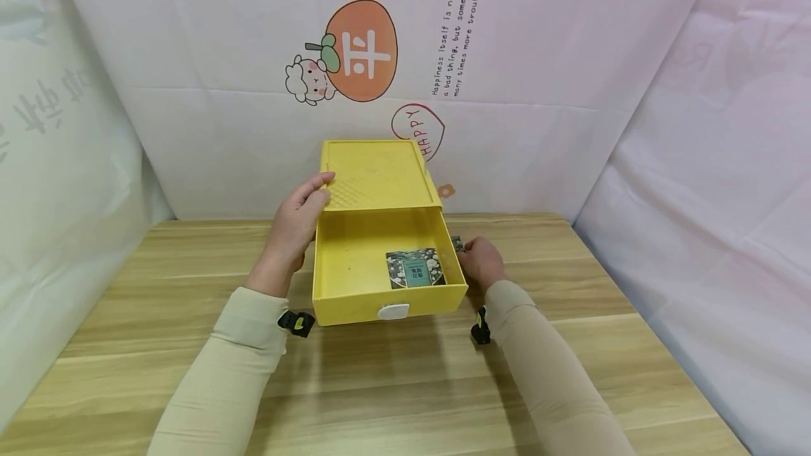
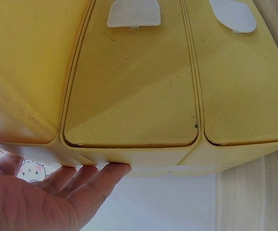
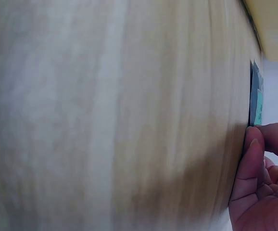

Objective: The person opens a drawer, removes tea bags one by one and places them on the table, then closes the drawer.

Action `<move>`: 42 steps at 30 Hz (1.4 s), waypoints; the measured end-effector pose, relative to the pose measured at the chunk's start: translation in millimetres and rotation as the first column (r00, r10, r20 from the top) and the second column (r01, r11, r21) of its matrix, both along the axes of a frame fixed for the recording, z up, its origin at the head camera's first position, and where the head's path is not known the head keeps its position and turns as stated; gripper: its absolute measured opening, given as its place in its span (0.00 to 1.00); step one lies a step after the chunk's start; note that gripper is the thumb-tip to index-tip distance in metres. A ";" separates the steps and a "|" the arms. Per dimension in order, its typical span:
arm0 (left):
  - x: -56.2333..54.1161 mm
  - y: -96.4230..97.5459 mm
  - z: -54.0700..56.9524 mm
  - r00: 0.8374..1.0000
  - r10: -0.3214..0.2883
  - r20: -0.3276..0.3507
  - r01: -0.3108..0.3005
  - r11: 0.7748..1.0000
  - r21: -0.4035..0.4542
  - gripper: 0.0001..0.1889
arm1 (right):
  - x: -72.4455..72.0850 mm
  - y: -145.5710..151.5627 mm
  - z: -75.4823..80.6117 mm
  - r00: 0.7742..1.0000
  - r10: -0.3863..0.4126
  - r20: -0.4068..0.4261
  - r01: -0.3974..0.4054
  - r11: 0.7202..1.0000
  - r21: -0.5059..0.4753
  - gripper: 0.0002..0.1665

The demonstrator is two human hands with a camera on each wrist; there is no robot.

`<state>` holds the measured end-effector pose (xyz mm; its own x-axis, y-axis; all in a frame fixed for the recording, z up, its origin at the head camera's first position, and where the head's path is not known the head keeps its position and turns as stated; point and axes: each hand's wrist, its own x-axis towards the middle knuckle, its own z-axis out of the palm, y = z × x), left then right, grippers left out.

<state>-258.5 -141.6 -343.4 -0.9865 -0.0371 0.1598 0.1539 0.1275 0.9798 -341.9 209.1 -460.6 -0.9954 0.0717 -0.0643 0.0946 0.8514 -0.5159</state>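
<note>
A yellow desktop drawer unit stands on the table with its top drawer pulled out. In that drawer a dark floral sachet with a green label leans toward the front right corner. My left hand rests at the unit's left side, its fingers nearly straight along the side wall and other digits over the top edge. Right of the drawer, low by the tabletop, my right hand pinches a second dark sachet by its edge between thumb and finger; in the head view the hand and drawer partly hide it.
Below the open drawer are two more drawer fronts with white pull tabs. The wooden table meets a printed white cloth backdrop behind the unit, and cloth hangs on both sides.
</note>
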 end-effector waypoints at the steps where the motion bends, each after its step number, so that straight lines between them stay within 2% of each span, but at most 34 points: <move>1: -0.4 -0.1 -0.2 1.000 0.002 0.001 -0.002 1.000 -0.001 0.26 | 0.1 -0.5 0.4 1.000 0.001 0.006 -0.001 1.000 0.006 0.27; 7: -0.8 -0.4 -0.7 1.000 0.003 -0.002 -0.003 1.000 -0.004 0.26 | 1.8 -4.1 4.4 0.999 -0.001 0.046 0.000 1.000 0.028 0.23; 11: -0.4 0.0 -0.4 1.000 -0.003 -0.002 0.003 1.000 0.003 0.26 | -0.9 -4.0 2.6 0.998 -0.004 0.059 0.001 0.999 0.039 0.24; 27: 1.0 1.4 2.9 1.000 -0.008 0.005 0.007 1.000 0.003 0.26 | -0.9 -4.8 0.4 0.999 -0.022 0.033 0.021 0.999 0.048 0.22; 42: 1.8 0.9 1.8 1.000 -0.002 -0.009 0.002 1.000 0.003 0.26 | -1.6 -4.6 0.5 0.998 -0.015 0.056 0.014 1.000 0.024 0.22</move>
